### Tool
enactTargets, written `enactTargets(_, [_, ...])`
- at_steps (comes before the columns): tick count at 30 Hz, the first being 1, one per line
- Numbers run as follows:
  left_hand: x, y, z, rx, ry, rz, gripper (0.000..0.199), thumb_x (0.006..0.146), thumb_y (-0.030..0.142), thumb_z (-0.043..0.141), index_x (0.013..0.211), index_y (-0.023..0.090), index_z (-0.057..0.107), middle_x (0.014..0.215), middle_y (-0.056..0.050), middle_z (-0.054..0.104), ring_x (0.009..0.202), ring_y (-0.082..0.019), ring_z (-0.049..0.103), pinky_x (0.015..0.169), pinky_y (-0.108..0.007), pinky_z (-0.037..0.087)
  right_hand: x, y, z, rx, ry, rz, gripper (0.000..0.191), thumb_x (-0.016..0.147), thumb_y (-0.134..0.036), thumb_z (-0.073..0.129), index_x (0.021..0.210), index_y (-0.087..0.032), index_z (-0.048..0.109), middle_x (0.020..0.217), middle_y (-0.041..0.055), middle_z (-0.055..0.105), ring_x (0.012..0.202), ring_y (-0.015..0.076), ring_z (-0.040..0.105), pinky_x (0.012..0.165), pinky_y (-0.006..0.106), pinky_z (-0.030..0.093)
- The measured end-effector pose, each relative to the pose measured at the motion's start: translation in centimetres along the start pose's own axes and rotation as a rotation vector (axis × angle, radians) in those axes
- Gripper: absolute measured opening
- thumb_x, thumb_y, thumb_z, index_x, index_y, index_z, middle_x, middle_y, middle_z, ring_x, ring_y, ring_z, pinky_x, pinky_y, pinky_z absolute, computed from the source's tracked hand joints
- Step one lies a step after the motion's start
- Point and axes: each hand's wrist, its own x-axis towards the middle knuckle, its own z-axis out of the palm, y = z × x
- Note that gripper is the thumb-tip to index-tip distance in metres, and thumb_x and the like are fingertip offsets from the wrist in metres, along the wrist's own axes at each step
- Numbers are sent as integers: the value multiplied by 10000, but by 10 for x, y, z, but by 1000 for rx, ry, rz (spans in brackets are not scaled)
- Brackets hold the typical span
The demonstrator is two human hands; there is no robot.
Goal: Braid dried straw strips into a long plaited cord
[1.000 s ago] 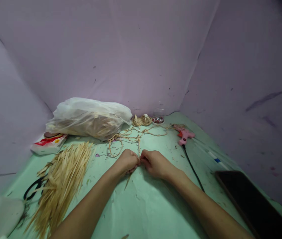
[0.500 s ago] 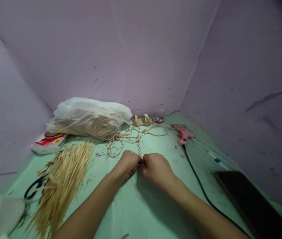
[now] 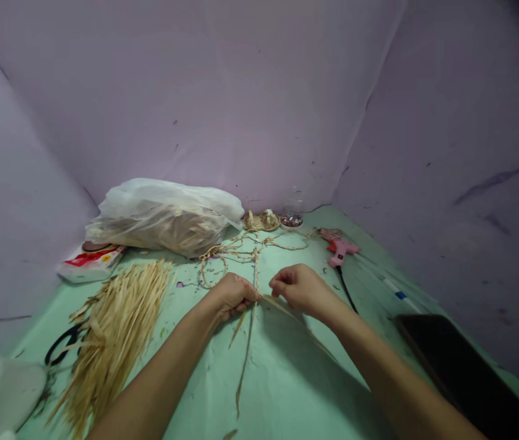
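A thin braided cord (image 3: 256,266) runs toward me over the green tabletop, and its near end splits into loose flat strips (image 3: 245,366). My left hand (image 3: 234,296) pinches the cord where the strips part. To the right of that spot, my right hand (image 3: 298,288) is raised with curled fingers; the thumb and index finger look slightly apart, and no strip shows between them. One pale strip (image 3: 287,311) stretches to the right below my right hand. At the far end the cord joins tangled lengths and a loop (image 3: 214,272).
Dried strips (image 3: 117,342) lie at the left over black-handled scissors (image 3: 62,345). Behind are a plastic bag (image 3: 168,217), a tissue pack (image 3: 92,263), a woven piece (image 3: 262,221) and a bead dish (image 3: 291,220). A pink glue gun (image 3: 342,249) and a dark phone-like slab (image 3: 461,373) are at right.
My right hand has moved up and right, away from my left hand, and its fingers have loosened. The loose strips now show below the hands. My left hand still pinches the cord.
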Motion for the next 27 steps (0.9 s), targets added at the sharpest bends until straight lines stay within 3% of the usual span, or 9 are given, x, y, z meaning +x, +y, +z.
enactTargets(3, [-1, 0, 0, -6, -4, 4, 69, 507, 174, 547, 515, 139, 489, 342, 69, 334, 277, -32, 236, 305, -176, 100, 7, 2, 10, 404, -52, 137, 147, 690, -159, 478, 771, -126, 596, 447, -31, 501, 365, 91, 465, 378, 193, 358])
enactTargets(6, [0, 0, 0, 8, -9, 6, 32, 502, 159, 506, 504, 140, 480, 351, 64, 341, 275, -33, 242, 307, -173, 95, 9, 2, 24, 626, -192, 167, 94, 669, -100, 462, 650, -126, 550, 445, -32, 502, 361, 79, 481, 384, 181, 401])
enactTargets(12, [-3, 4, 3, 116, 29, 50, 69, 507, 113, 466, 449, 148, 457, 316, 60, 315, 273, -45, 231, 317, -192, 121, 17, 11, 36, 584, -132, 143, 113, 633, -84, 477, 541, -138, 516, 411, -38, 504, 333, 58, 438, 354, 160, 386])
enactTargets(20, [-15, 11, 1, 673, 210, 161, 115, 549, 144, 486, 463, 136, 562, 380, 3, 449, 380, -93, 387, 399, -210, 239, 19, 14, 38, 609, -137, 153, 100, 591, -83, 454, 520, -151, 477, 369, -54, 472, 304, 62, 407, 316, 167, 357])
enactTargets(27, [-26, 12, 14, 818, 211, 199, 88, 548, 150, 514, 496, 152, 585, 459, -20, 514, 450, -115, 439, 431, -209, 253, 15, 9, 37, 636, -150, 160, 97, 590, -85, 435, 542, -148, 491, 371, -44, 494, 312, 66, 432, 293, 146, 312])
